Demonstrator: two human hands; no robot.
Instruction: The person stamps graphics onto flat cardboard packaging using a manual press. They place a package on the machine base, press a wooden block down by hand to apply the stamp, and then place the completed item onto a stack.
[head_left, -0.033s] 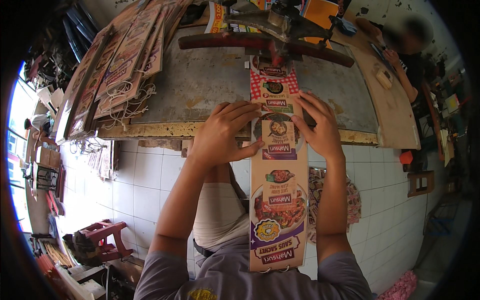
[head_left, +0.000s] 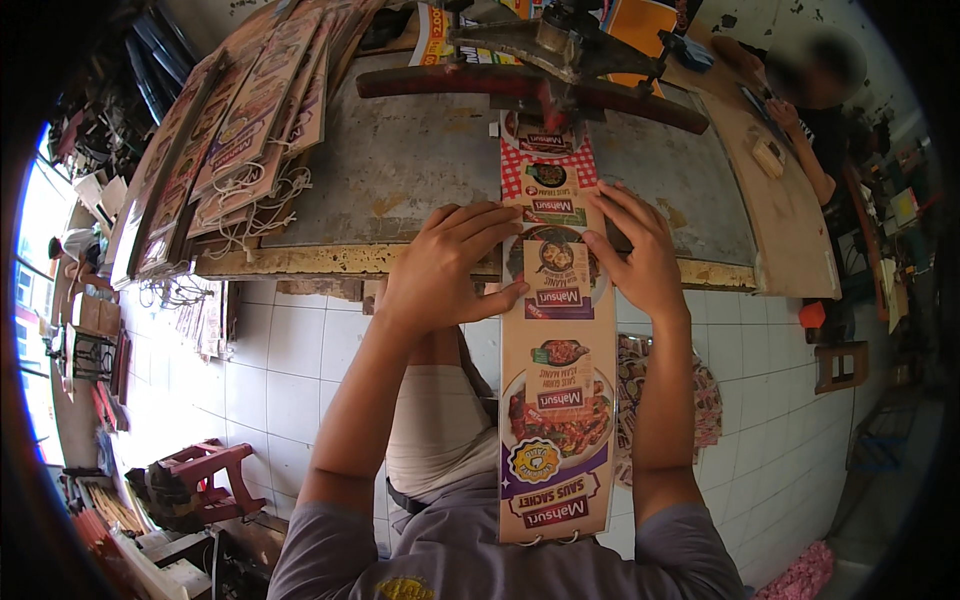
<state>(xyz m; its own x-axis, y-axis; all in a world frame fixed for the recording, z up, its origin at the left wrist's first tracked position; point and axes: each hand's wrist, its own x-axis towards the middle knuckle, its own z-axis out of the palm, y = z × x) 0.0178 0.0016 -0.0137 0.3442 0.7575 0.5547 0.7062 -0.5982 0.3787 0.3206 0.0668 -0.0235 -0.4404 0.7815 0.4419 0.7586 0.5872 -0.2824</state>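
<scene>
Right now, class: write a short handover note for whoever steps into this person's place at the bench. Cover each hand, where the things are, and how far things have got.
Left hand: flat on the left edge of the long printed card strip, fingers spread.
Right hand: pressing the strip's right edge.
The strip runs from the person's lap up across the worn bench top; its far end lies under the metal press head.
A stack of like strips with string loops lies on the bench's left.
Done: strip lined up under the press.
Left: whether it has been pressed cannot be told.
</scene>
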